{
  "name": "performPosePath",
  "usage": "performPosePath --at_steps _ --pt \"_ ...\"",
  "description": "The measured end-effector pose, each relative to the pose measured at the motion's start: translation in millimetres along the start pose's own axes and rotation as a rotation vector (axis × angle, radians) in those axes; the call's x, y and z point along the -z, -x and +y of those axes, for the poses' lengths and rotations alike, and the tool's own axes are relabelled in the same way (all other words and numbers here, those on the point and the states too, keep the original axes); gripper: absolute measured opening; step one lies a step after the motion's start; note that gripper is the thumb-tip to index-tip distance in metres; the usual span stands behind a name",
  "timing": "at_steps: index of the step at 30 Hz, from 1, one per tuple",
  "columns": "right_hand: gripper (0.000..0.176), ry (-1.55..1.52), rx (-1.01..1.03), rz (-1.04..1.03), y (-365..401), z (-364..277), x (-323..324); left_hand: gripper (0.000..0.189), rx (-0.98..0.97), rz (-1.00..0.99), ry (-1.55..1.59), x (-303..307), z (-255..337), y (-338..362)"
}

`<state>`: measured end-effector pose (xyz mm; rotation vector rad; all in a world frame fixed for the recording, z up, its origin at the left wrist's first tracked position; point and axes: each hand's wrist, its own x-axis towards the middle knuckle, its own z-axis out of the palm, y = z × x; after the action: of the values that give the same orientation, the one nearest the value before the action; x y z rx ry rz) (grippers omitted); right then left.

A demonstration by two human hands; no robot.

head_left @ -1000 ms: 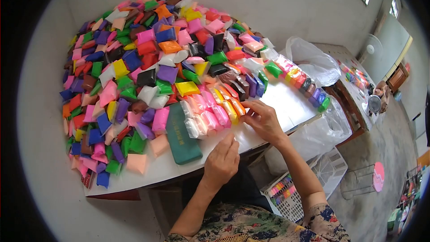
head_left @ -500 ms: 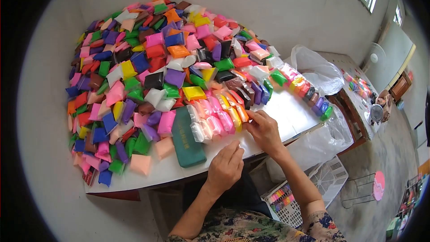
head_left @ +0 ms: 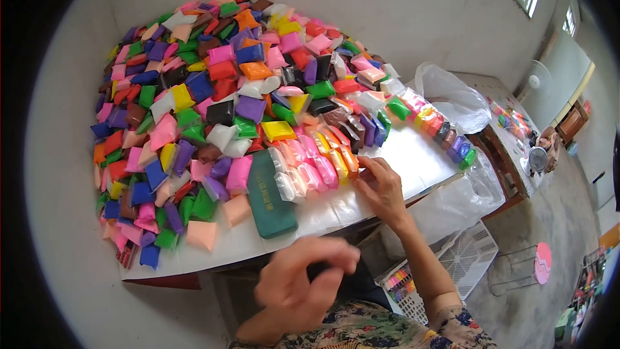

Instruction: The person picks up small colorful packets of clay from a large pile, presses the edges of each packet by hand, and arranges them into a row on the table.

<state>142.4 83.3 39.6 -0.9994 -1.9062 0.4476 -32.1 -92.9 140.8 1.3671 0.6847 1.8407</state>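
Note:
My right hand (head_left: 382, 189) is at the right end of a double row of small wrapped packets (head_left: 312, 163), its thumb and fingertips closed on an orange packet (head_left: 349, 160). The packets stand on edge, running from clear-white through pink and yellow to orange and red. Against the row's left end lies a dark green box (head_left: 268, 197) with gold lettering. My left hand (head_left: 300, 284) is raised in front of the table edge, blurred, with thumb and fingers apart and nothing visible between them. Brown, black, purple and blue packets (head_left: 368, 129) continue behind the row.
A large heap of colourful packets (head_left: 187, 110) covers the table's left and back. Another line of packets (head_left: 442, 130) lies to the right on the white tabletop (head_left: 407, 161). Clear plastic bags (head_left: 452, 100) sit beyond. A white crate (head_left: 468, 262) and a wire stool (head_left: 516, 271) stand below.
My left hand has moved down and away from the row, towards my body, and its fingers have parted. My right hand has stayed at the row's end.

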Motion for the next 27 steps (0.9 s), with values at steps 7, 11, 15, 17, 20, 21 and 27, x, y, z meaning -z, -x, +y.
performPosePath --at_steps 7,11,15,17,20,21,27 --pt "0.041 0.033 -0.009 0.052 1.7 5.3 -5.6 0.048 -0.392 -0.196 0.229 15.4 81.4 -7.4" --pt "0.04 0.029 -0.003 0.064 2.0 5.7 -6.0 0.04 -0.311 -0.248 0.359 11.2 103.0 -9.3" --pt "0.04 0.01 -0.012 0.092 1.9 5.0 -8.2 0.037 -0.201 -0.188 0.377 -16.5 122.2 -21.5" --pt "0.04 0.012 -0.021 0.089 1.9 4.9 -8.2 0.036 -0.182 -0.213 0.408 -16.6 118.3 -19.8" --pt "0.04 0.05 -0.006 0.067 1.8 5.4 -7.8 0.034 -0.169 -0.223 0.424 -15.1 115.0 -17.6" --pt "0.04 0.051 -0.006 0.066 1.8 4.8 -8.0 0.033 -0.167 -0.226 0.43 -15.1 114.2 -17.0" --pt "0.04 0.032 -0.018 0.067 2.3 4.1 -7.7 0.029 -0.173 -0.234 0.439 -11.8 108.4 -13.7"
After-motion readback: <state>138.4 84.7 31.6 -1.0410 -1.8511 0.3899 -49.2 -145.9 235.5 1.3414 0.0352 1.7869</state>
